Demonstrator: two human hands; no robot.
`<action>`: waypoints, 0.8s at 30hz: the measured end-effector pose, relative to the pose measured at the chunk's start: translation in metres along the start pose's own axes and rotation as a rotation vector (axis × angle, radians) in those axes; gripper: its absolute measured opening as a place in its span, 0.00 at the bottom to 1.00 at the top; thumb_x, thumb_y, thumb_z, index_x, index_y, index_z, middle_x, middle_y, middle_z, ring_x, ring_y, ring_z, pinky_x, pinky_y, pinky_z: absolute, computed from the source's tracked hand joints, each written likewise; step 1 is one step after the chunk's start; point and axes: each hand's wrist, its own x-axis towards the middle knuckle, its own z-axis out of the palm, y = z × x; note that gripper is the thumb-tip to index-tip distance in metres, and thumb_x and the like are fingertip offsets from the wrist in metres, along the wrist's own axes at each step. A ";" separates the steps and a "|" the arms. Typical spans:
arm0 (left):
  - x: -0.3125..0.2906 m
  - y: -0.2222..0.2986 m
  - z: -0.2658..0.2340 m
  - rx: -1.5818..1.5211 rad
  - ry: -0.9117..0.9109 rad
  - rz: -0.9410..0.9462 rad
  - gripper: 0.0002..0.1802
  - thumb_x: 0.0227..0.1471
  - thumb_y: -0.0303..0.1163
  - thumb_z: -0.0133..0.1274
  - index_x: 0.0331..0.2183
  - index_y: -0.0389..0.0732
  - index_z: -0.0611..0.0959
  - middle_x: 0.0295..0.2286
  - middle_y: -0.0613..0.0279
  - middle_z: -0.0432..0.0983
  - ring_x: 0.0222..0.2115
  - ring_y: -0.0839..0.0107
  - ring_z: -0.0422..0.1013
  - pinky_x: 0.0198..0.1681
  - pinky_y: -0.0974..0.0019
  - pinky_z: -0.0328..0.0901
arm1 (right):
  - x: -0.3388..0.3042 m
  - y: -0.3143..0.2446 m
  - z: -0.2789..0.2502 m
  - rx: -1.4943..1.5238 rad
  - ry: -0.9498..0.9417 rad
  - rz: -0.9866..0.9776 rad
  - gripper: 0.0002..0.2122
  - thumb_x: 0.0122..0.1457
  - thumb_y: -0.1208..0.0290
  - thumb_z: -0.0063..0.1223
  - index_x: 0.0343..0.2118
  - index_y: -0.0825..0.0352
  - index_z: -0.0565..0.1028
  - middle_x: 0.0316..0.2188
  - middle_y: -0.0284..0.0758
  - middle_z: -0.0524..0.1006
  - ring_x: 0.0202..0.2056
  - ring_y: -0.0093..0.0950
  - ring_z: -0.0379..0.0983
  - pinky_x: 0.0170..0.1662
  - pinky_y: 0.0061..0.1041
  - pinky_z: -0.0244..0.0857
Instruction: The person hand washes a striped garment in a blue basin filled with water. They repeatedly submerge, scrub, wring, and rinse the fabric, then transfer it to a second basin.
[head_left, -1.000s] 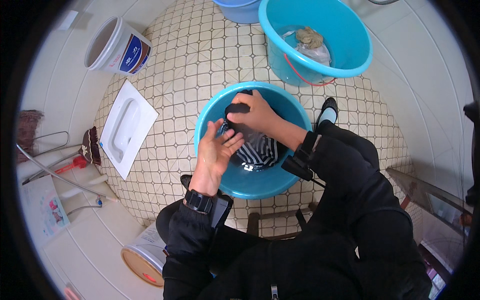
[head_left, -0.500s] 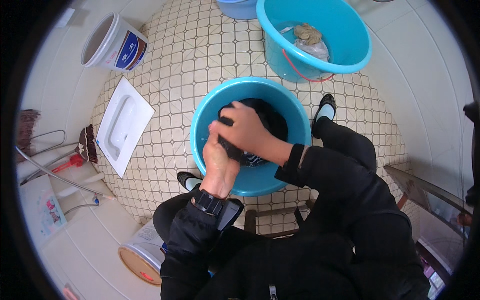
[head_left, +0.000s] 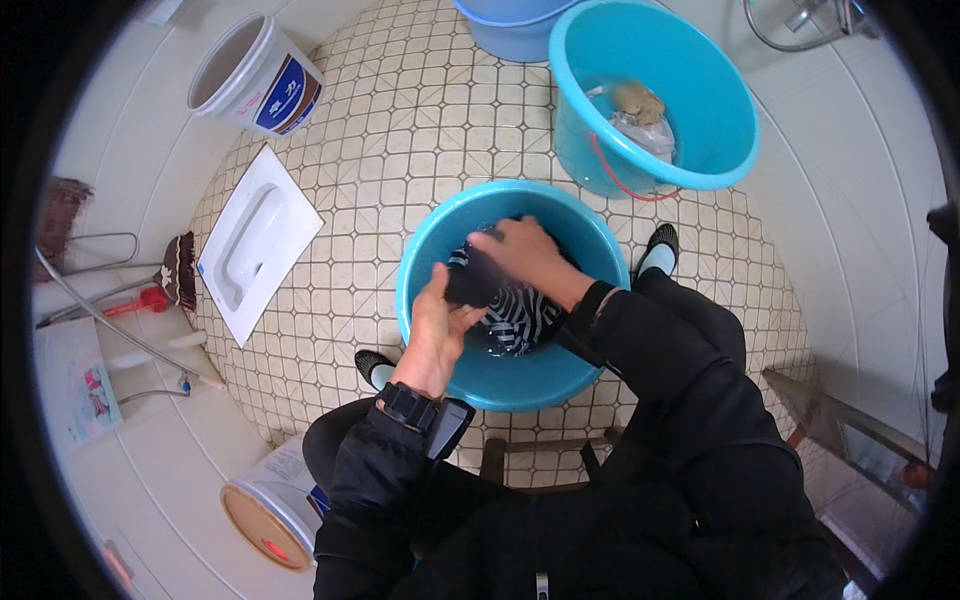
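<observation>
A turquoise basin point(head_left: 426, 240) stands on the floor in front of me with dark wet clothing in it. My left hand point(head_left: 438, 325) is at its left side, thumb and fingers around the edge of a dark cloth point(head_left: 470, 282). From the right, my right hand point(head_left: 528, 256) grips the same cloth higher up, its fingers curled over it. Beneath lies a black-and-white striped fabric point(head_left: 518, 318) in shallow water. The cloth's full shape is hidden by my hands and the heap.
A larger turquoise tub point(head_left: 715, 110) with a red handle holds beige and pale cloths at the back right. Beside it is a blue basin point(head_left: 510, 38). A white squat toilet point(head_left: 232, 290) and a white bucket point(head_left: 225, 98) are on the left. A lidded bucket point(head_left: 275, 510) lies near my left leg.
The dark cloth was bunched tightly between my hands and is now looser and lower. My hands have moved apart, and more striped fabric shows. The whole view has shifted slightly.
</observation>
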 end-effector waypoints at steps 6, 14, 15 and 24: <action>0.002 -0.002 -0.009 0.213 0.119 -0.052 0.44 0.52 0.45 0.53 0.62 0.43 0.49 0.57 0.41 0.50 0.56 0.45 0.52 0.54 0.50 0.54 | 0.016 0.020 0.025 -0.235 -0.161 0.032 0.30 0.52 0.55 0.57 0.55 0.63 0.63 0.57 0.54 0.52 0.52 0.56 0.60 0.49 0.49 0.64; -0.010 0.011 -0.018 0.218 0.060 -0.006 0.32 0.55 0.40 0.50 0.58 0.44 0.62 0.52 0.59 0.61 0.50 0.60 0.58 0.51 0.60 0.56 | 0.034 0.052 0.093 -0.501 -0.469 0.227 0.31 0.60 0.57 0.48 0.64 0.47 0.49 0.65 0.40 0.42 0.59 0.52 0.49 0.52 0.52 0.61; -0.012 0.012 -0.019 0.213 0.050 -0.015 0.30 0.55 0.40 0.50 0.57 0.45 0.64 0.50 0.61 0.63 0.48 0.63 0.59 0.50 0.61 0.56 | 0.038 0.054 0.098 -0.525 -0.475 0.226 0.29 0.61 0.56 0.44 0.64 0.46 0.50 0.65 0.38 0.42 0.60 0.51 0.49 0.53 0.54 0.59; -0.023 0.014 -0.027 0.166 -0.050 -0.004 0.26 0.54 0.40 0.51 0.54 0.45 0.70 0.45 0.63 0.67 0.45 0.70 0.60 0.51 0.63 0.55 | 0.070 0.101 0.129 -0.474 -0.336 -0.054 0.37 0.50 0.76 0.57 0.63 0.57 0.53 0.62 0.42 0.54 0.62 0.44 0.50 0.60 0.44 0.53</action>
